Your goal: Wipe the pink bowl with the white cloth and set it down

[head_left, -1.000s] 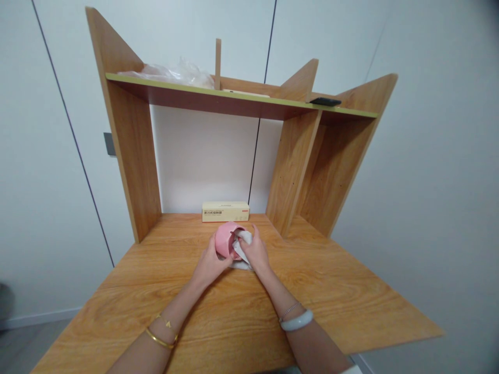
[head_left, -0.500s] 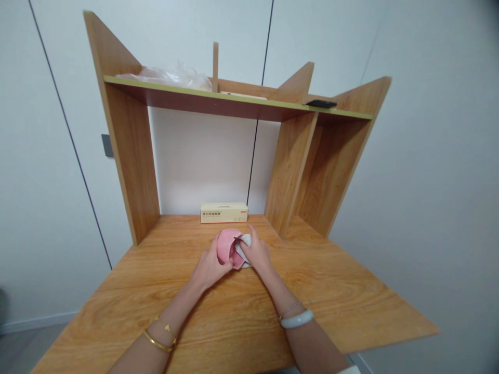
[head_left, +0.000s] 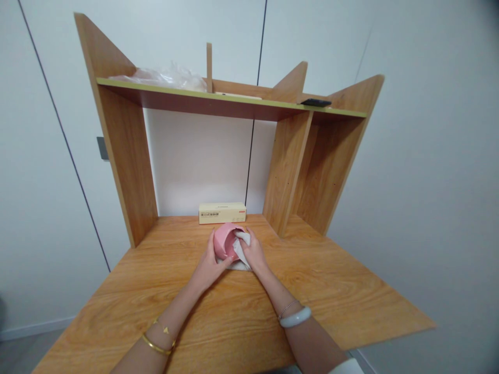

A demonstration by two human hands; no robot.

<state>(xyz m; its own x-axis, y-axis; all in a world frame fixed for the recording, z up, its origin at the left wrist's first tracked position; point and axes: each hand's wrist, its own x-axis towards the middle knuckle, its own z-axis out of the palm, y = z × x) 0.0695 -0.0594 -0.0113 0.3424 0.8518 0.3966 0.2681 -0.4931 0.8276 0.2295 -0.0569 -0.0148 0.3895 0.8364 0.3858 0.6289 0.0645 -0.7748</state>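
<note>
A pink bowl (head_left: 223, 240) is tipped on its side, its opening turned toward the right and toward me. My left hand (head_left: 212, 263) grips its left side, thumb at the lower rim. A pale grey-white cloth (head_left: 243, 250) is pinched in my right hand (head_left: 254, 251), partly inside the bowl's mouth at its right side. Some of the cloth spreads below the bowl on the table. My right fingertips are partly hidden by the cloth and the bowl's rim.
Behind the bowl, a cream box (head_left: 222, 213) with dark lettering stands on the wooden table (head_left: 156, 301). A wooden shelf unit (head_left: 290, 171) rises at the back, carrying a clear plastic bag (head_left: 167, 78) and a flat black object (head_left: 316, 102).
The bowl has turned so more of its inside shows. More cloth is visible, now also beneath the bowl. The whole view has shifted slightly.
</note>
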